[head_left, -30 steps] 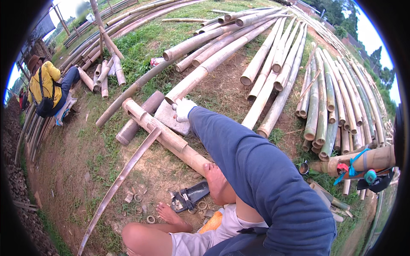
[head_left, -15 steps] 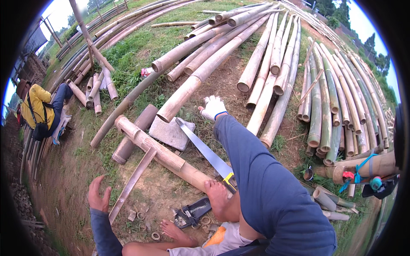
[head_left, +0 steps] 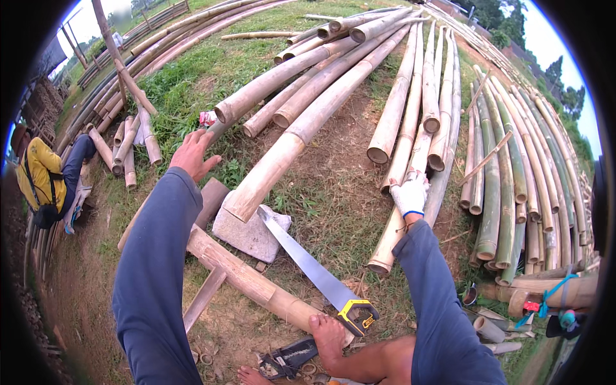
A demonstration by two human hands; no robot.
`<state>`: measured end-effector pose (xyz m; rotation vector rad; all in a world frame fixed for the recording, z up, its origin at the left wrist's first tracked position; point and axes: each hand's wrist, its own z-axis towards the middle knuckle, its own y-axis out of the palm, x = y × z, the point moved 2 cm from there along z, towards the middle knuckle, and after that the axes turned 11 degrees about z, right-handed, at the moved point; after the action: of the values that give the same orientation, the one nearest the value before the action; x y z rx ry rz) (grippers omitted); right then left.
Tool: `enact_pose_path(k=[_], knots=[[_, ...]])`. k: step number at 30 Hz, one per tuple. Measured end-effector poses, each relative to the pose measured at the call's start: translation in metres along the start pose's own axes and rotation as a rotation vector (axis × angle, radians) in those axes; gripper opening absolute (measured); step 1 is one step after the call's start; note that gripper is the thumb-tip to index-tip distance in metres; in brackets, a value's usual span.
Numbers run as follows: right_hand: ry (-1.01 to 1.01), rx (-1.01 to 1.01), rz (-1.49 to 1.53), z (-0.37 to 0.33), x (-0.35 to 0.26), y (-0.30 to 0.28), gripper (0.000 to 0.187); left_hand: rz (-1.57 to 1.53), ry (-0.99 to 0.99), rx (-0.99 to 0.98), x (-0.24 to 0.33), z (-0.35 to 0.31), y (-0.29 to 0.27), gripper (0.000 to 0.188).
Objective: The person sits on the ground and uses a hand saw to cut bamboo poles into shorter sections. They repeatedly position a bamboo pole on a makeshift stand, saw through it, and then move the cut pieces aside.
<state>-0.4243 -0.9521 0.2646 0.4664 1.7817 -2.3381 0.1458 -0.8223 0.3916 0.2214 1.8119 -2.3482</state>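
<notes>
My bare left hand (head_left: 194, 156) is open with fingers spread, over a thinner bamboo pole (head_left: 221, 131) at the left; whether it touches the pole I cannot tell. My right hand (head_left: 410, 194), in a white glove with a blue cuff, closes over a bamboo pole (head_left: 390, 239) in the middle-right bundle. Between my arms lies a handsaw (head_left: 314, 263) with a yellow and black handle, its blade tip against a pale stone block (head_left: 250, 228). My bare foot (head_left: 328, 335) presses on a cut bamboo length (head_left: 256, 279), which a split bamboo strip (head_left: 206, 296) meets.
Long bamboo poles (head_left: 330, 86) fan out ahead, and a greener stack (head_left: 494, 192) lies at the right. A person in yellow (head_left: 46, 170) sits at the far left. A black sandal (head_left: 289, 359) lies near my feet. Blue ties (head_left: 545, 298) wrap a thick bamboo at the right.
My left hand has moved up and forward from beside the split strip. My right hand has come back and rightward onto a bamboo pole. The view has shifted, uncovering the saw's handle.
</notes>
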Motion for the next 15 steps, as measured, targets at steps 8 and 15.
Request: enact_pose_path(k=[8, 15], knots=[[-0.180, 0.119, 0.096, 0.012, 0.018, 0.015, 0.072, -0.061, -0.338, -0.072, -0.027, 0.180, 0.098, 0.097], [-0.194, 0.145, 0.122, 0.015, 0.018, 0.016, 0.067, -0.283, -0.381, -0.155, -0.042, 0.190, 0.104, 0.100]])
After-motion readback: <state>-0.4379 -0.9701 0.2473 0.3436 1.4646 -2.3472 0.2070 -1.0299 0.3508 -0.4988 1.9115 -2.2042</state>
